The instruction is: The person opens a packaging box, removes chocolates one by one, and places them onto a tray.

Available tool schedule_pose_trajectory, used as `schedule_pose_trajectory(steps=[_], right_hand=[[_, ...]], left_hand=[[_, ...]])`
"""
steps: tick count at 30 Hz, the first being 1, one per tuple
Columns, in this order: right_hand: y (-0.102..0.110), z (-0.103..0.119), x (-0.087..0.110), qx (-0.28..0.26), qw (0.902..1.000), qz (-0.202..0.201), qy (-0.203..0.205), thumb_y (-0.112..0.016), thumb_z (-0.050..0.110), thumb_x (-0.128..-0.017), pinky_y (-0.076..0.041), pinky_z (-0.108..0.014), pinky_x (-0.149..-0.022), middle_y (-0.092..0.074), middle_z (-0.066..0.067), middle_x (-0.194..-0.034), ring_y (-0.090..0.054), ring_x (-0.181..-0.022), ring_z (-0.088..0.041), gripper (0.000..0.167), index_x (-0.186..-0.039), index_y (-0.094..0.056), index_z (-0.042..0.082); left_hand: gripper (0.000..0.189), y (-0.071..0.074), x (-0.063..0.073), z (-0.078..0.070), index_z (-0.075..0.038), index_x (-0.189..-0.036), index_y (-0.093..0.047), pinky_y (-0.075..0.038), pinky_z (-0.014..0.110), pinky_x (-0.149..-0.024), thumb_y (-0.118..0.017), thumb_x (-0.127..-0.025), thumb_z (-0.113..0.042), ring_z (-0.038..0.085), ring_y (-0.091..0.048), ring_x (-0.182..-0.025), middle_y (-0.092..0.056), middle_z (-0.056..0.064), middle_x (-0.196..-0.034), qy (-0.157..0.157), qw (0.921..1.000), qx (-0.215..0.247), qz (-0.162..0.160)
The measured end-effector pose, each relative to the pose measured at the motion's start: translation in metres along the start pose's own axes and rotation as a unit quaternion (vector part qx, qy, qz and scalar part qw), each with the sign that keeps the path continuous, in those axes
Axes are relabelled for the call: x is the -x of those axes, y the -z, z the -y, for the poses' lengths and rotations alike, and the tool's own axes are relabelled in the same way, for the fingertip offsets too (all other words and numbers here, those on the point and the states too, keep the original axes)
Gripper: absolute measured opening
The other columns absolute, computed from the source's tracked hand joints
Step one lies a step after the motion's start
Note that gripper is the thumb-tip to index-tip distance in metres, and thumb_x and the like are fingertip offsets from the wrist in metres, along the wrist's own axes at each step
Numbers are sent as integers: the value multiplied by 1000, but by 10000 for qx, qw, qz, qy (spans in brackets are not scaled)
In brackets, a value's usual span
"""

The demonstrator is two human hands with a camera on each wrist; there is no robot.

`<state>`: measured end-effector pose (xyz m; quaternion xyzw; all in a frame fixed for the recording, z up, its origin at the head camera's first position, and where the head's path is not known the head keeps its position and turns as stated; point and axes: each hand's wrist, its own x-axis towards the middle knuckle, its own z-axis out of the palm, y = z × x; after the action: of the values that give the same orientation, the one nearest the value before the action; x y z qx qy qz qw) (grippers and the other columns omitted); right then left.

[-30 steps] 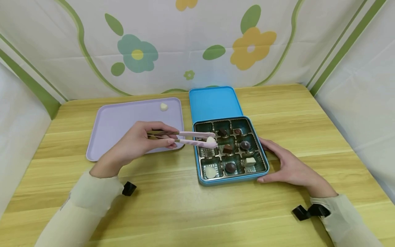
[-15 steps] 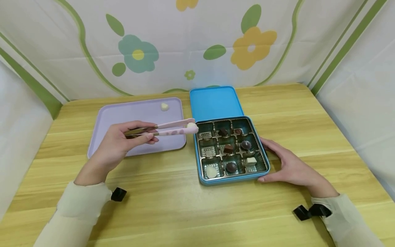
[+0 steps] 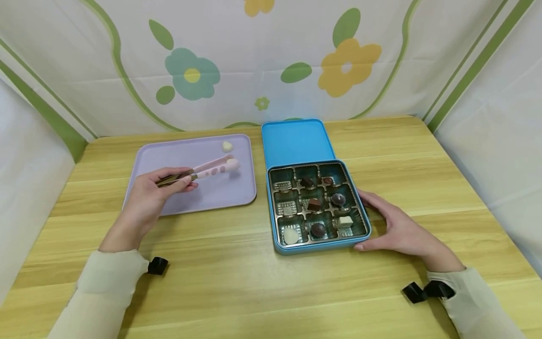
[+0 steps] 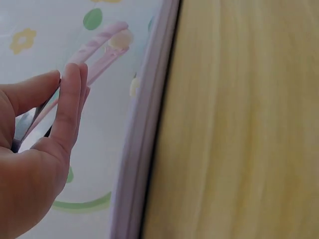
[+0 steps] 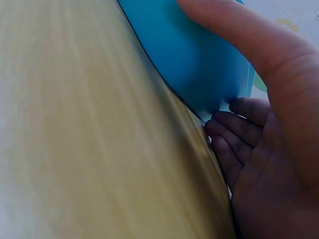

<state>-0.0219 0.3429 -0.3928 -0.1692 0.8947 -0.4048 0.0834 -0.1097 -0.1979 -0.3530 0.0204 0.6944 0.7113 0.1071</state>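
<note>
We note the left hand [image 3: 147, 195] pinching pink tongs [image 3: 209, 172] between thumb and fingers; a white piece [image 3: 232, 164] sits between their tips, over the lavender tray's [image 3: 182, 148] right part. Right hand [image 3: 395, 230]: thumb and fingers spread, touching the blue tin [image 3: 319, 247] around its near right corner.

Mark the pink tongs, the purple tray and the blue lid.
pink tongs [image 3: 210, 171], head view: spotted arm
purple tray [image 3: 224, 190], head view: bare floor, toward the front
blue lid [image 3: 298, 142], head view: middle of its flat panel
</note>
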Motion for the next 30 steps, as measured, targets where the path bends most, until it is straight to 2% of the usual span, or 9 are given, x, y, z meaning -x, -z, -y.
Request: schedule_pose_trajectory(steps=[6, 9, 12, 20, 30], right_hand=[[1, 0, 0, -4, 10000, -16, 34, -104, 28, -71, -23, -1, -111, -50, -7, -164, -39, -142, 9, 125, -170, -29, 36], [0, -1, 0, -34, 10000, -17, 85, -104, 27, -71, -23, 0, -111, -50, -7, -164, -39, -142, 10, 125, -170, -29, 36], [0, -1, 0, -64, 9999, -4, 99, -104, 26, -71, -23, 0, -111, -49, -7, -164, -39, -142, 10, 125, -170, -29, 36], [2, 0, -1, -1, 10000, -1, 22, -105, 27, -70, -24, -1, -111, -49, -8, -165, -40, -143, 7, 125, -170, -30, 37], [1, 0, -1, -49, 10000, 19, 39, -104, 26, -71, -23, -1, -111, -48, -8, -165, -38, -142, 11, 124, -170, -30, 36]], left_hand=[[45, 4, -8, 8, 8, -138, -64, -64, 20, -91, -79, -99, -10, 9, -82, -93, -83, -2, -109, 337, 9993, 117, -144], [50, 3, -10, 9, 9, -141, -61, -63, 19, -90, -79, -100, -13, 8, -82, -94, -82, -3, -109, 418, 9990, -8, -169], [50, 3, -10, 9, 8, -140, -61, -63, 18, -90, -80, -99, -15, 7, -81, -93, -81, -5, -110, 428, 9988, -124, -224], [43, 13, -3, 10, 2, -135, -67, -63, 17, -89, -82, -97, -12, 6, -81, -93, -76, -6, -116, 407, 9985, 19, -367], [49, 13, 4, 8, 10, -139, -60, -62, 15, -89, -79, -99, -11, 5, -81, -93, -76, -6, -110, 248, 9978, -522, -319]])
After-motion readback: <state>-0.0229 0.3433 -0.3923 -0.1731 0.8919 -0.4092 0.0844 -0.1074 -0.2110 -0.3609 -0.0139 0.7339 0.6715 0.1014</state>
